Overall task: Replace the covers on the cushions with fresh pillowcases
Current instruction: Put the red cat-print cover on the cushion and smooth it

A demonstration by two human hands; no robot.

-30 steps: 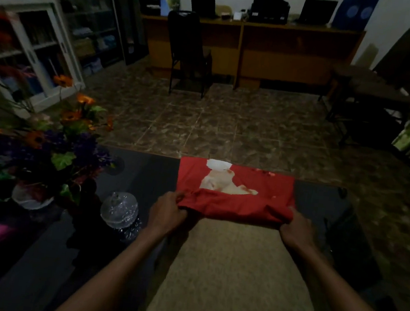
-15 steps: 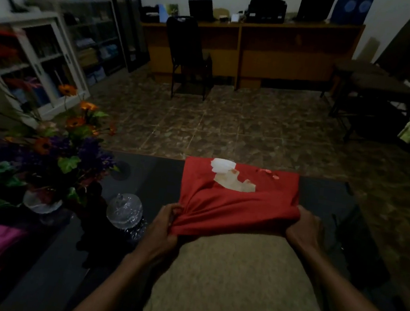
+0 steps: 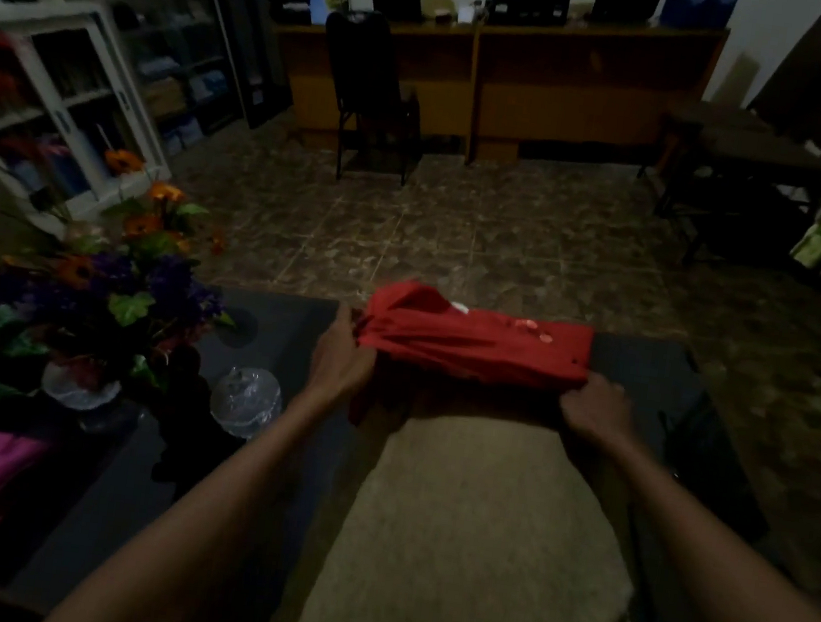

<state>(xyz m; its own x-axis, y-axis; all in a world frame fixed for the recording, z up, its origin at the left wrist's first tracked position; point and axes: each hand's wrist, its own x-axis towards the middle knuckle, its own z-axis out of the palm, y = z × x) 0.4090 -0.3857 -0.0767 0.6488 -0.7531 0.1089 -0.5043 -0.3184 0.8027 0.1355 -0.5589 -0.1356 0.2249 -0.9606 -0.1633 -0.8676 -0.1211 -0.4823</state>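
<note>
At far end of tan cushion [image 3: 473,540], red cover [image 3: 477,342] bunched crosswise. Pinched at its left corner by left hand [image 3: 342,362], at its right near edge by right hand [image 3: 592,410]. Cushion's length toward body; pull likely away, both hands equally near.

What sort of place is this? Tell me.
Probably an office or reception room: a long wooden desk carrying laptops, glass-door cabinets of files, and a dark low table with a flower arrangement.

Left hand [image 3: 343,360] and right hand [image 3: 591,406] gripping bunched red cover [image 3: 477,340] at far end of tan cushion [image 3: 472,551], lying on dark table [image 3: 284,311]; flowers [image 3: 108,273] sitting left.
</note>
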